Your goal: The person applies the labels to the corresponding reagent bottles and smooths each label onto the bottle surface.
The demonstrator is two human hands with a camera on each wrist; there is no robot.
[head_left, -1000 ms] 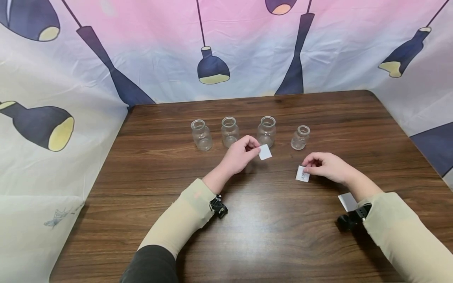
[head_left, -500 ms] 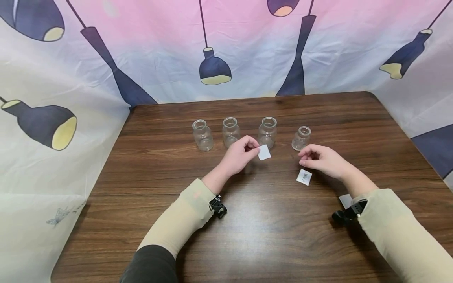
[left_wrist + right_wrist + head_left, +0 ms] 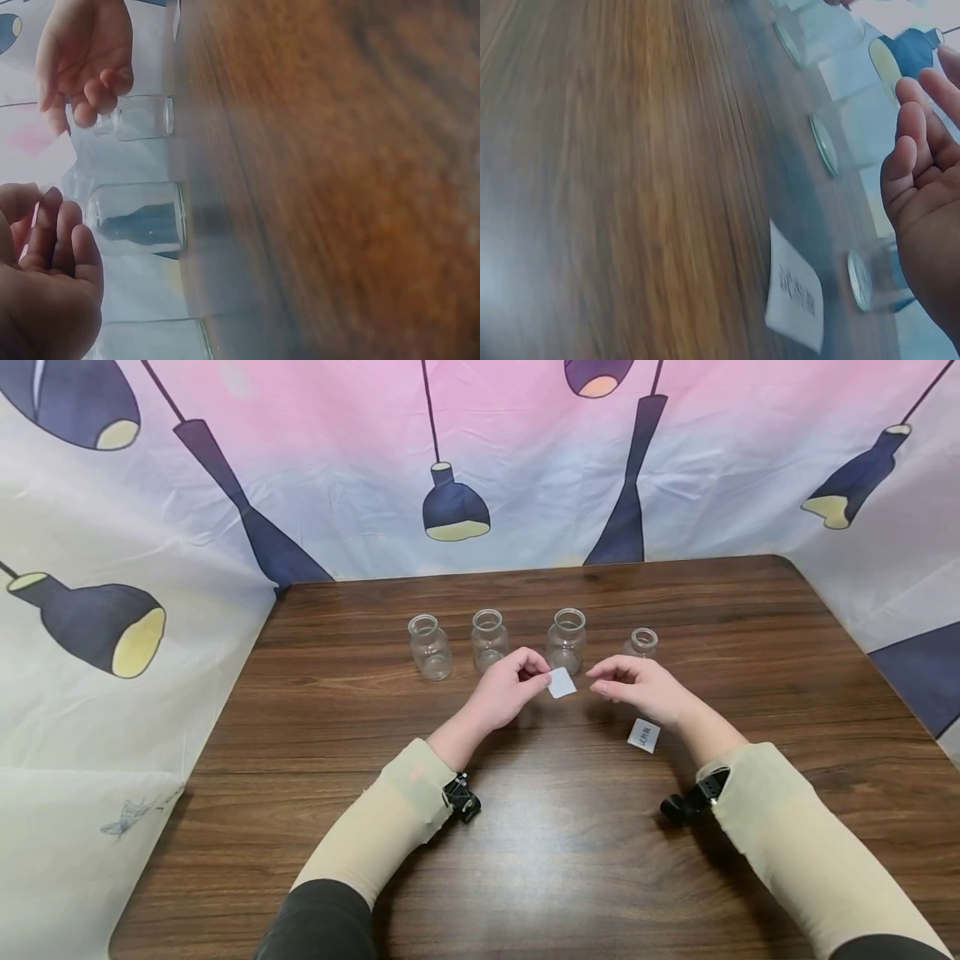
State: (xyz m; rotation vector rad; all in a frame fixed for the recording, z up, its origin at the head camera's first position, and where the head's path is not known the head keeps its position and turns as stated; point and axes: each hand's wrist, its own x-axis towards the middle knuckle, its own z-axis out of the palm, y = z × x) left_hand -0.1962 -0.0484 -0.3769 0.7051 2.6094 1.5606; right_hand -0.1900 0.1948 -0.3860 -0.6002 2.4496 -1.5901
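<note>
Our left hand (image 3: 513,685) pinches white card (image 3: 562,682) | right hand (image 3: 641,687) relaxed, nothing held | printed card (image 3: 644,736) down on table (image 3: 540,877), white card not yet

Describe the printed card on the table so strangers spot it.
Across the dark wooden table, four glass jars form a row. The white card lies on the near side of the rightmost jar. Dark printing distinguishes it from the blank-looking card in the left hand.

A brown wood-grain table (image 3: 570,852) bears four clear glass jars (image 3: 431,648) and a printed white card (image 3: 643,736).
</note>
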